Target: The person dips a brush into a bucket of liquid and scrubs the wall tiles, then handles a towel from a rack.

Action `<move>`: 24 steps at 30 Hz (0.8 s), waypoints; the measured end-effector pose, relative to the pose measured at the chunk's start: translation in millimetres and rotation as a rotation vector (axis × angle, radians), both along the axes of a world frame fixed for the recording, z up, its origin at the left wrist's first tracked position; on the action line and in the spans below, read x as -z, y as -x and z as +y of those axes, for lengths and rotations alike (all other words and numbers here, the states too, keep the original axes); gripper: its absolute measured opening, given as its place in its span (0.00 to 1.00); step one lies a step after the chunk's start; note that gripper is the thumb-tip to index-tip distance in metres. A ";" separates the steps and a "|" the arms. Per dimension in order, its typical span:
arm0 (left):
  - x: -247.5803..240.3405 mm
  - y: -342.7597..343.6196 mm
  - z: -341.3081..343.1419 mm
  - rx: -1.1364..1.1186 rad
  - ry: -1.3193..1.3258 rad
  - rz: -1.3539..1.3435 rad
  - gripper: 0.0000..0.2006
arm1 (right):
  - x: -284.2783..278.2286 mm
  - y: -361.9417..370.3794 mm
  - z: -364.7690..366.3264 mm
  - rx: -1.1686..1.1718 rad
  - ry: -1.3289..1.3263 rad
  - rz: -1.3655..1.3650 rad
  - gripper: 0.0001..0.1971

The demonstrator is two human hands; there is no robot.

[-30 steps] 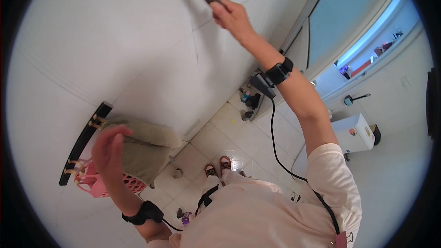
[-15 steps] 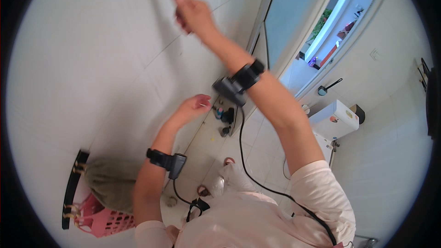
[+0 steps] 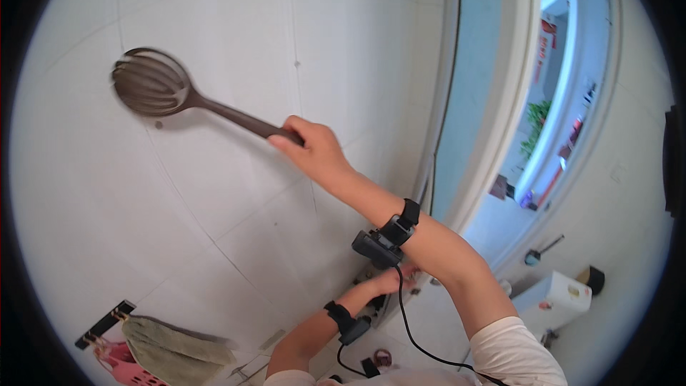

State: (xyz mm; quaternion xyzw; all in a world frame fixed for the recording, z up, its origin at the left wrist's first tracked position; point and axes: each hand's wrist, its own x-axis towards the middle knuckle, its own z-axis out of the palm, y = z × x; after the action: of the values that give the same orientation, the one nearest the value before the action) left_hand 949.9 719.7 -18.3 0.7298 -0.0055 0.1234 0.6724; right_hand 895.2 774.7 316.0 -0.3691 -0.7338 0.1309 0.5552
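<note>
My right hand [image 3: 314, 144] is closed around the handle end of a brown long-handled slotted paddle [image 3: 153, 84], with the thumb laid along the shaft. Its oval head has curved ribs with gaps, like a large slotted spoon, and is raised in front of the white tiled wall [image 3: 236, 21]. Whether the head touches the wall I cannot tell. Lower down, my left hand [image 3: 394, 280] reaches toward the foot of the door frame. Its fingertips are partly hidden by my right forearm and blurred, so their grip does not show.
A black hook rail [image 3: 106, 325] at the lower left carries a green towel [image 3: 175, 349] and a pink basket [image 3: 128, 368]. On the right are a doorway with a bluish door [image 3: 475, 64], a white toilet tank [image 3: 561, 300] and a small long-handled brush [image 3: 543, 250]. Black cables hang from my wristbands.
The view has turned, bringing the slotted paddle's head into sight. My right hand still grips its handle. My left hand now appears farther right, partly behind my right forearm.
</note>
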 end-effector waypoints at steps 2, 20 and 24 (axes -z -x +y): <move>5.5 -11.7 -3.2 0.051 0.003 -0.097 0.34 | -8.8 -9.2 21.3 -0.031 -0.055 0.133 0.13; -226.5 263.2 -44.0 -1.621 -0.870 0.076 0.10 | -51.5 38.8 39.0 -0.062 -0.462 -0.505 0.17; -234.9 327.4 -112.0 -1.728 -1.051 0.156 0.10 | -93.4 -2.7 77.4 0.193 -0.314 -0.234 0.18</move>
State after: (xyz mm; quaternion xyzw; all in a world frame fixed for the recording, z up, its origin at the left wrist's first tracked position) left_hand 622.6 607.7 216.5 0.6935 0.5145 0.5014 -0.0545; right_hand 897.8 852.1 409.3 -0.3596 -0.7658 -0.0824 0.5267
